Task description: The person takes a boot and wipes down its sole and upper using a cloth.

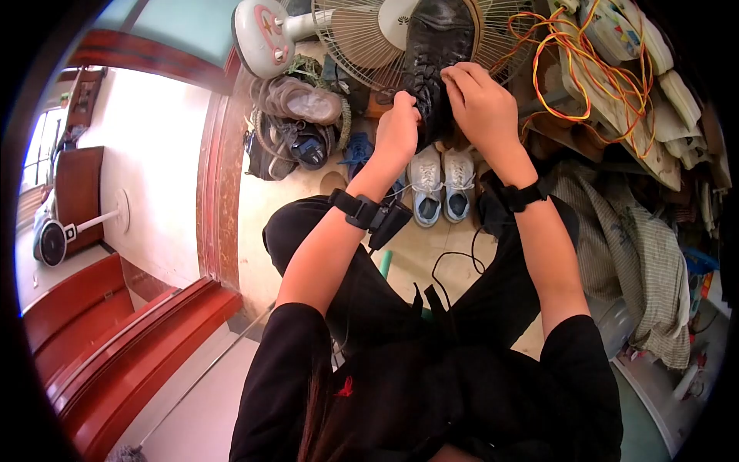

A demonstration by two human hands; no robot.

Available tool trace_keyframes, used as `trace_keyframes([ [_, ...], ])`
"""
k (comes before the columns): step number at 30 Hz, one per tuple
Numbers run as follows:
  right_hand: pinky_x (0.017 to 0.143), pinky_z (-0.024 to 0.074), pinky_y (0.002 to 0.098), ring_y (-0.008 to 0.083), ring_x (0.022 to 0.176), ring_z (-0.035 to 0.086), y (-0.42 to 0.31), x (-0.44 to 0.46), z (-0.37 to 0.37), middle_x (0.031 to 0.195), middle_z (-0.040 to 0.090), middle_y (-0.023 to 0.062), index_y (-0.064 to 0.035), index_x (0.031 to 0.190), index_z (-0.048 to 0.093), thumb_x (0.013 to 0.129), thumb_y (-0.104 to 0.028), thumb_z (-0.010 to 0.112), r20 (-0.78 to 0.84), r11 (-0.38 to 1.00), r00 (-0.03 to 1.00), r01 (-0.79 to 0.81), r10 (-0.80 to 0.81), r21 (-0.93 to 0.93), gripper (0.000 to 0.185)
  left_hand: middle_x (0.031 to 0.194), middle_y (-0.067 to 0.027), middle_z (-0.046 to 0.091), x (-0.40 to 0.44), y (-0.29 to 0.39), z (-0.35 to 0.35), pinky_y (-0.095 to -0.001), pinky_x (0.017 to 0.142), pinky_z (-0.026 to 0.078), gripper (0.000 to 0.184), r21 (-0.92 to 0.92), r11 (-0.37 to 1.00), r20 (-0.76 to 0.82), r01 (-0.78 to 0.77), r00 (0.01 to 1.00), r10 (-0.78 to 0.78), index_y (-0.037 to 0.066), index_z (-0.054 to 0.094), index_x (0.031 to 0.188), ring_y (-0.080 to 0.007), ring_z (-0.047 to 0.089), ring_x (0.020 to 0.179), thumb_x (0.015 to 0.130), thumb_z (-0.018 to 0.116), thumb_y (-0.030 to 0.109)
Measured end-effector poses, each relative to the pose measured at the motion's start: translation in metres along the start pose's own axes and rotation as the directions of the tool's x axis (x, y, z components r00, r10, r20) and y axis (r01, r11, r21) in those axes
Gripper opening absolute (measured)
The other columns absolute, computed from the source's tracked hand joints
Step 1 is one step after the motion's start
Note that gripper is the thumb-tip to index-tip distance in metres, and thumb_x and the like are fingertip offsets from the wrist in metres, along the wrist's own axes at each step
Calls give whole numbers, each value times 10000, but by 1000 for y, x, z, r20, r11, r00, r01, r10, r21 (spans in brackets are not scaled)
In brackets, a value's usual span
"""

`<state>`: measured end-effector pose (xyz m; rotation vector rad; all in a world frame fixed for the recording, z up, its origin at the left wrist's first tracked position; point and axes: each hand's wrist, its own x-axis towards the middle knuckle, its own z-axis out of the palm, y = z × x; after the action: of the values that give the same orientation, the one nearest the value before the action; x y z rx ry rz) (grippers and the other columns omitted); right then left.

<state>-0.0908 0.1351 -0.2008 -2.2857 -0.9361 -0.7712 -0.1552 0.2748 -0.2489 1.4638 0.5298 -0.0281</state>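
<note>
A black leather lace-up shoe is held up at the top centre, toe pointing away from me, with its black laces crossing the front. My left hand is closed in a pinch at the shoe's left side, on what looks like a shoelace end. On the other side, my right hand pinches by the lacing, thumb and fingertips together; the thin black lace there is mostly hidden. The shoe's heel end sits between my wrists. What supports the shoe from below is hidden.
A pair of white sneakers stands on the floor between my knees. Piled shoes lie to the left. Behind is a fan; at the right, red-yellow wires and a striped cloth. A black cable hangs below.
</note>
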Motion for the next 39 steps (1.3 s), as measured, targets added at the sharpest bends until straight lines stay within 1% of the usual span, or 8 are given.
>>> trace_keyframes([
  [4,611,533,314,240,730,652,-2,-4,0,901,641,35,-69,899,660,827,-117,652,18,999,1000,-25,25,39,87,735,-179,574,-6,10,-2,-367,702,401,431,19,999,-11,32,999,-32,-48,489,821,-279,508,687,948,365,346],
  [13,667,533,340,303,783,647,-21,-12,-8,937,655,97,-40,945,648,839,-66,638,150,974,985,-117,88,196,109,789,-205,594,1,-12,-9,-426,695,441,187,430,834,85,-347,935,345,-14,464,962,-363,575,748,940,399,160],
  [22,630,529,334,279,746,649,-21,-15,-9,929,659,67,-68,937,661,814,-114,665,177,886,979,-165,96,433,132,812,-211,599,2,-9,-9,-439,706,445,178,409,843,95,-350,935,343,-12,454,984,-368,584,767,934,413,153],
  [24,625,528,337,280,741,647,-18,-14,-10,922,656,59,-76,927,659,816,-117,664,185,902,978,-165,97,400,119,812,-214,602,1,-2,-6,-445,727,439,190,220,966,34,-139,990,135,-15,461,959,-373,579,775,936,410,167],
  [25,621,527,341,280,735,646,-17,-13,-10,915,652,51,-84,918,658,818,-120,662,193,916,976,-163,97,366,106,812,-214,602,0,-3,-6,-445,727,439,190,220,966,34,-139,990,135,-15,461,959,-373,579,775,936,410,167],
  [27,616,526,346,281,731,644,-14,-10,-12,906,646,46,-93,914,654,824,-128,657,192,938,975,-164,109,304,97,805,-209,600,-2,-3,-3,-435,750,436,224,395,871,106,-291,956,272,-9,463,937,-375,569,790,944,384,200],
  [33,619,525,367,291,723,642,6,-2,-7,886,642,60,-101,915,646,846,-170,640,88,969,969,-236,230,73,98,776,-161,606,-16,16,3,-453,806,406,219,418,877,129,-237,971,201,9,443,896,-367,571,792,947,355,202],
  [39,597,526,353,274,697,644,1,0,-4,885,636,38,-110,925,652,846,-181,649,65,977,986,-159,151,139,106,751,-142,613,-6,1,-1,-475,863,382,140,503,792,183,-346,938,293,32,441,934,-360,591,778,926,367,151],
])
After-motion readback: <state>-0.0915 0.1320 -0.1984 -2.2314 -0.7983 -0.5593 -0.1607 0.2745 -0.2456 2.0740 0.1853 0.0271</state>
